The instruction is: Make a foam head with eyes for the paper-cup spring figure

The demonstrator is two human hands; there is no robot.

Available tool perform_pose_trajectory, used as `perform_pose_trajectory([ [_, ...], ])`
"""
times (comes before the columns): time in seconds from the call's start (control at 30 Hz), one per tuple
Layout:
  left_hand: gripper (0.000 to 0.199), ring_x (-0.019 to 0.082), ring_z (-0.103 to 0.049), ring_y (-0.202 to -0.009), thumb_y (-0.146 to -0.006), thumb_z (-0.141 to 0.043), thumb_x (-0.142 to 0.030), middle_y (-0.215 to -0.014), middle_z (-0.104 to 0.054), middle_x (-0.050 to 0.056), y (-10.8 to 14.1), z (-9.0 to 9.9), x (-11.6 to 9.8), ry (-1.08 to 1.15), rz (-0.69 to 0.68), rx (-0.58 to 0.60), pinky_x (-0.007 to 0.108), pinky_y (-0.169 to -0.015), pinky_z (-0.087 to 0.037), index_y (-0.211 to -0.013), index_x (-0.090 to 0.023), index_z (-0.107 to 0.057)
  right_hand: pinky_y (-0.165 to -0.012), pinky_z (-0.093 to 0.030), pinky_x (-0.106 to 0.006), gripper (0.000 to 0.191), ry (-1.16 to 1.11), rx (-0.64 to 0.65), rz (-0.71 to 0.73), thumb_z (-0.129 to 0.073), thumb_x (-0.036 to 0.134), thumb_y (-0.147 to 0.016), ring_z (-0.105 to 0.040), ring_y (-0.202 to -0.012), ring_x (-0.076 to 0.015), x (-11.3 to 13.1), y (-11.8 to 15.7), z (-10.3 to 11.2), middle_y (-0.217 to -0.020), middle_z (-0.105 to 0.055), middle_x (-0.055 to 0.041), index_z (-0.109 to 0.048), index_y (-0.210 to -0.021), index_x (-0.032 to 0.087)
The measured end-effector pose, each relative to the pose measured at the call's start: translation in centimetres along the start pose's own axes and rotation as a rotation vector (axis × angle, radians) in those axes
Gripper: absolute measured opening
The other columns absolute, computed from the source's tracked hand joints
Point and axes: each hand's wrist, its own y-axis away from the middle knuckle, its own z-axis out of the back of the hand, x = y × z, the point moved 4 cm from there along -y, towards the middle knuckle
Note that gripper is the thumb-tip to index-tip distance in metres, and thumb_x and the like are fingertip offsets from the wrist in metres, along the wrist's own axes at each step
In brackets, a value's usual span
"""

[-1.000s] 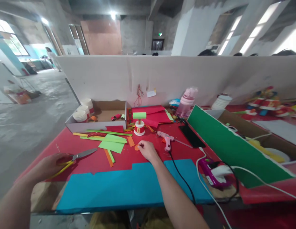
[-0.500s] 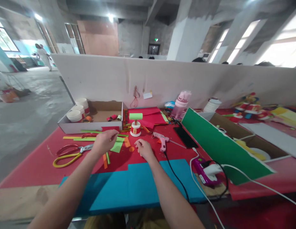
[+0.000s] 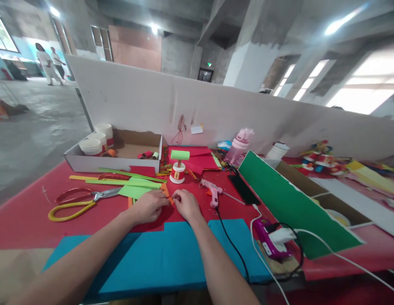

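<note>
The head camera looks from the person's own eye level, forward and down across the red table cover [image 3: 22, 212]. Near, the forearms [image 3: 212, 254] run in from the bottom edge, with the left hand [image 3: 151, 205] and right hand [image 3: 186, 205] just below centre. Far, the wide view clears the white partition [image 3: 136, 97] and reaches the ceiling [image 3: 181, 15], taking in concrete floor [image 3: 41, 106] at left. It sits tilted: the partition's top slopes down rightward.
</note>
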Motion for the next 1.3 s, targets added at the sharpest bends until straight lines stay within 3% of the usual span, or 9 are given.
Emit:
perform_pose_trajectory([
  [0.33, 0.035, 0.02, -0.054, -0.08, -0.07, -0.044, -0.004, -0.082, -0.063, 0.005, 0.7, -0.1, 1.1, 0.076, 0.053, -0.037, 0.031, -0.071, -0.04, -0.093, -0.021, -0.065, -0.071, -0.04, -0.025, 0.025, -0.046, -0.089, -0.014, -0.045, 0.014, -0.087, -0.06, -0.086, -0.0172, 0.4, 1.0, 0.2, -0.096, -0.066, -0.0024, -0.063, -0.099, 0.026],
  [0.47, 0.036, 0.02, -0.054, -0.078, -0.071, -0.044, -0.005, -0.08, -0.063, 0.006, 0.7, -0.4, 1.6, 0.043, 0.079, -0.006, 0.033, -0.072, -0.04, -0.095, -0.022, -0.066, -0.067, -0.04, -0.024, 0.019, -0.031, -0.041, -0.046, -0.054, 0.023, -0.087, -0.061, -0.081, -0.0161, 0.5, 1.1, 0.0, -0.093, -0.066, -0.0018, -0.065, -0.101, 0.028],
  [0.87, 0.03, 0.021, -0.055, -0.08, -0.074, -0.044, -0.007, -0.081, -0.063, 0.007, 0.7, -0.6, 1.7, 0.059, 0.069, 0.019, 0.033, -0.071, -0.04, -0.091, -0.02, -0.065, -0.064, -0.035, -0.022, 0.009, -0.015, -0.009, -0.067, -0.06, 0.019, -0.079, -0.057, -0.076, -0.0133, 1.0, 1.3, -0.1, -0.086, -0.063, 0.0017, -0.061, -0.086, 0.025],
  [1.03, 0.029, 0.021, -0.054, -0.081, -0.074, -0.044, -0.007, -0.081, -0.063, 0.007, 0.9, -0.3, 1.5, 0.071, 0.063, -0.007, 0.034, -0.072, -0.041, -0.088, -0.02, -0.065, -0.063, -0.036, -0.022, 0.021, -0.014, -0.022, -0.063, -0.052, 0.011, -0.079, -0.056, -0.073, -0.0126, 0.7, 1.2, -0.1, -0.086, -0.062, 0.0007, -0.06, -0.092, 0.025],
  [1.17, 0.033, 0.023, -0.052, -0.086, -0.071, -0.046, -0.006, -0.087, -0.061, 0.008, 0.8, 0.0, 1.2, 0.031, 0.062, -0.034, 0.035, -0.075, -0.042, -0.093, -0.02, -0.065, -0.066, -0.038, -0.022, 0.024, -0.025, 0.004, -0.017, -0.058, 0.015, -0.079, -0.058, -0.079, -0.0137, 0.8, 1.1, -0.2, -0.09, -0.061, -0.0008, -0.062, -0.099, 0.026],
  [1.3, 0.029, 0.022, -0.052, -0.085, -0.068, -0.047, -0.004, -0.084, -0.059, 0.008, 0.7, -0.3, 1.2, 0.024, 0.058, -0.019, 0.034, -0.074, -0.042, -0.085, -0.019, -0.065, -0.064, -0.037, -0.022, 0.012, 0.027, 0.008, -0.017, -0.058, 0.012, -0.076, -0.056, -0.076, -0.0133, 0.7, 1.1, 0.0, -0.084, -0.058, -0.0008, -0.061, -0.083, 0.022],
])
